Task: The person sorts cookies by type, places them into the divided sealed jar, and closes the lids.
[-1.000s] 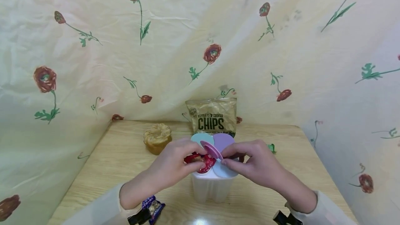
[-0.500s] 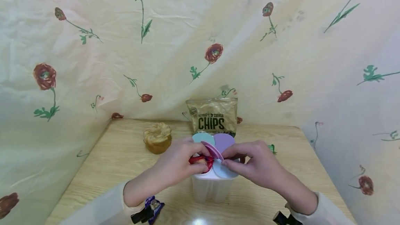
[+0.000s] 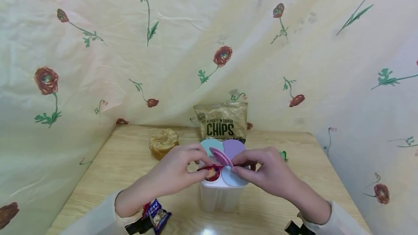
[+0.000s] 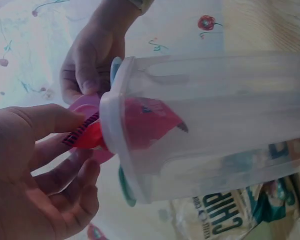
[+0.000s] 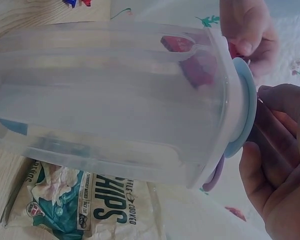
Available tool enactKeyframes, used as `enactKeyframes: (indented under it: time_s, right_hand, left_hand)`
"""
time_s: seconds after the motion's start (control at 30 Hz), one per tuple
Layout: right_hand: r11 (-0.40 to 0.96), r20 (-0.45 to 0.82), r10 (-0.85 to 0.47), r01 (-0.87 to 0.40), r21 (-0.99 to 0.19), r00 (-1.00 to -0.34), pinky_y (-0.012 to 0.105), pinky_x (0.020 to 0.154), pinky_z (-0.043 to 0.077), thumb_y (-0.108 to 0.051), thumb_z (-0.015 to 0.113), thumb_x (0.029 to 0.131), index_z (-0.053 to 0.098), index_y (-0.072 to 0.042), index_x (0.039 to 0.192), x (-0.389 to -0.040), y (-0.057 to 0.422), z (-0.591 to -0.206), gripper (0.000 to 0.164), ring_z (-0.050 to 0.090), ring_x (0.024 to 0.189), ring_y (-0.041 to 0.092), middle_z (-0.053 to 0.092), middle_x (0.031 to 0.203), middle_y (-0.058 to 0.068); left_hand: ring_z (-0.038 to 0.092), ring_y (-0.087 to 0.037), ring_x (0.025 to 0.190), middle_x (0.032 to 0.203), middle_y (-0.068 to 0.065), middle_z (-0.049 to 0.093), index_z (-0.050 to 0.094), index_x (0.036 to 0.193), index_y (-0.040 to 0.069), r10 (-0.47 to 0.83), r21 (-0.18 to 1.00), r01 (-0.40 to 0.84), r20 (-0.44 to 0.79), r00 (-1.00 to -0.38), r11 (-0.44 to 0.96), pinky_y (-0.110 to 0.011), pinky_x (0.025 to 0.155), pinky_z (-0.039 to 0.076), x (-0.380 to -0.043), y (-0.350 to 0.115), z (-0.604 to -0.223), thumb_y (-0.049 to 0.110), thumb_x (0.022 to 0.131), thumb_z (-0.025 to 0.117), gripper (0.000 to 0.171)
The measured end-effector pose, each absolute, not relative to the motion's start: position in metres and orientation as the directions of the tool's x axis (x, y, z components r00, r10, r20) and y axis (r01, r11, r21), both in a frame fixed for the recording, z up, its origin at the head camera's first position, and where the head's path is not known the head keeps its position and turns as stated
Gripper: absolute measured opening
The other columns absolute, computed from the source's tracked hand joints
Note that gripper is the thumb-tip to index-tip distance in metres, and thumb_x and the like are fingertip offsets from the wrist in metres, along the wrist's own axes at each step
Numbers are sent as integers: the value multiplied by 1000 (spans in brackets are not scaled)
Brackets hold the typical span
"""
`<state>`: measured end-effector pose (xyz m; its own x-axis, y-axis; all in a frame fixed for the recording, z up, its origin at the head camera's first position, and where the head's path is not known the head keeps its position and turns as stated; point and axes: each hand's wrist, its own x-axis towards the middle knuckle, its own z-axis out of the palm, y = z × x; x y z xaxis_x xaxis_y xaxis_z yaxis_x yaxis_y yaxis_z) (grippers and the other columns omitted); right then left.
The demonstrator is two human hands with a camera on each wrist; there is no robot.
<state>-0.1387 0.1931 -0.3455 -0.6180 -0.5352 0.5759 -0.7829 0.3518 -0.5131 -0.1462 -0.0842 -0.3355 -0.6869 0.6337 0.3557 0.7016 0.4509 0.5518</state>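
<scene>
A translucent container (image 3: 222, 198) stands upright with a white top and round coloured lids. In the head view, my right hand (image 3: 266, 166) pinches the edge of the raised pink lid (image 3: 221, 156). My left hand (image 3: 176, 168) has its thumb and a finger at the upper end of a red snack packet (image 3: 213, 173), which sits in the uncovered opening. Through the container wall in the left wrist view, the packet's lower part (image 4: 150, 122) shows inside, while its serrated end is between the fingers. The blue (image 3: 233, 176), teal (image 3: 212, 146) and purple lids (image 3: 233, 148) lie flat.
Behind the container stands a gold chips bag (image 3: 222, 122). A ring-shaped bread (image 3: 163, 143) sits at the back left. Purple and red packets (image 3: 158, 215) lie by the left sleeve. A green wrapper (image 3: 283, 156) shows beyond the right hand.
The red packet has gone lower into the container's opening. My left hand has drawn back slightly leftward, its fingers spread wider. My right hand keeps the pink lid raised.
</scene>
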Motion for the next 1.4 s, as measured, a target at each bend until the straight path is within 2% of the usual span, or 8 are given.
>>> enactKeyframes:
  time_s: [0.3, 0.5, 0.53, 0.63, 0.8, 0.97, 1.1, 1.4]
  right_hand:
    - [360, 559, -535, -770, -527, -633, 17, 59, 52, -5, 81, 87, 78, -21, 96, -138, 193, -344, 18, 69, 73, 0, 77, 88, -9]
    - [353, 558, -535, -767, -535, -635, 17, 59, 52, -4, 81, 87, 78, -20, 96, -137, 194, -346, 18, 70, 73, 0, 77, 88, -8]
    - [355, 556, -533, -765, -537, -637, 17, 58, 52, -5, 81, 87, 78, -20, 96, -137, 194, -346, 18, 70, 73, 0, 77, 88, -8]
    - [357, 556, -529, -762, -540, -642, 17, 58, 52, -5, 81, 88, 78, -21, 96, -136, 194, -346, 18, 70, 73, 0, 77, 88, -9]
    - [350, 566, -526, -768, -537, -635, 17, 58, 51, -5, 81, 87, 77, -21, 96, -136, 193, -346, 19, 70, 73, 0, 77, 87, -9]
    - [347, 579, -523, -777, -526, -626, 16, 57, 50, -4, 81, 86, 77, -21, 96, -137, 192, -347, 20, 70, 73, 0, 77, 87, -9]
    - [348, 579, -522, -776, -526, -626, 16, 56, 50, -4, 81, 86, 77, -21, 96, -137, 191, -347, 20, 69, 72, -1, 77, 86, -9]
    - [350, 572, -519, -769, -536, -635, 16, 58, 52, -3, 82, 85, 78, -22, 95, -138, 190, -346, 22, 69, 72, -2, 76, 86, -13]
  left_hand:
    - [63, -3, 92, 92, 15, 72, 82, 94, 21, 662, 440, 731, 331, -672, 522, -27, 87, 54, -152, -82, -336, 18, 88, 82, 7]
    - [57, -1, 82, 89, 17, 75, 84, 91, 24, 742, 298, 811, 332, -582, 503, -20, 77, 48, -155, -79, -336, 23, 89, 82, 3]
    - [55, -2, 81, 89, 17, 75, 84, 92, 24, 754, 283, 819, 324, -571, 499, -18, 71, 44, -155, -79, -336, 23, 90, 81, 4]
    - [49, -3, 78, 89, 19, 75, 84, 93, 25, 779, 275, 827, 288, -557, 489, -17, 67, 40, -155, -78, -336, 19, 93, 73, 12]
    - [47, -6, 73, 90, 20, 74, 83, 100, 25, 773, 389, 781, 221, -594, 489, -18, 61, 37, -153, -78, -341, 14, 93, 63, 24]
    - [62, -3, 91, 101, 18, 74, 82, 108, 24, 733, 510, 735, 264, -627, 446, -22, 75, 51, -156, -83, -346, 13, 93, 68, 23]
    - [66, -1, 99, 106, 15, 74, 80, 109, 22, 719, 551, 738, 320, -617, 389, -27, 85, 55, -157, -92, -349, 14, 94, 72, 19]
    - [68, -6, 90, 99, 13, 75, 79, 109, 24, 573, 708, 604, 340, -746, 366, -31, 72, 58, -154, -126, -353, 21, 95, 76, 15]
